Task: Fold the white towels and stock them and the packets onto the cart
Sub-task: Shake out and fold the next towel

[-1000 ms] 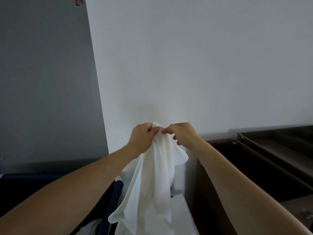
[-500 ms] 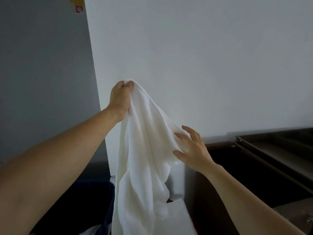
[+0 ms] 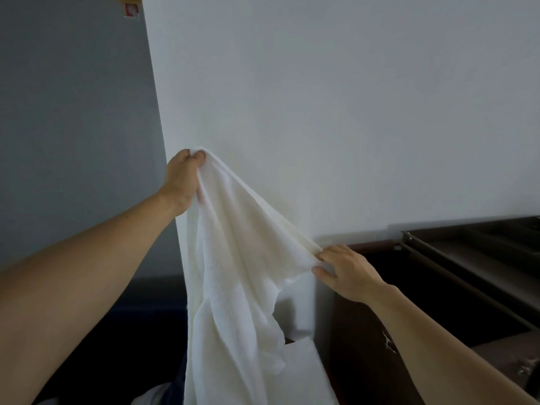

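A white towel [image 3: 236, 276] hangs in the air in front of a pale wall. My left hand [image 3: 182, 179] is raised and grips one corner of it at the top. Lower and to the right, my right hand [image 3: 346, 271] pinches the towel's upper edge between thumb and fingers, so the edge is stretched in a slope between both hands. The rest of the towel drapes down in folds past the frame's bottom. No packets are in view.
A dark brown cart [image 3: 467, 276] with a rail and shelves stands at the right. A dark blue bin edge [image 3: 163, 305] lies behind the towel at lower left, with white cloth [image 3: 149, 397] at the bottom. A grey door panel [image 3: 73, 127] fills the left.
My hands started together at the towel's top. The left hand lifted one corner up and left, while the right hand slid down the edge to the right and now pinches it.
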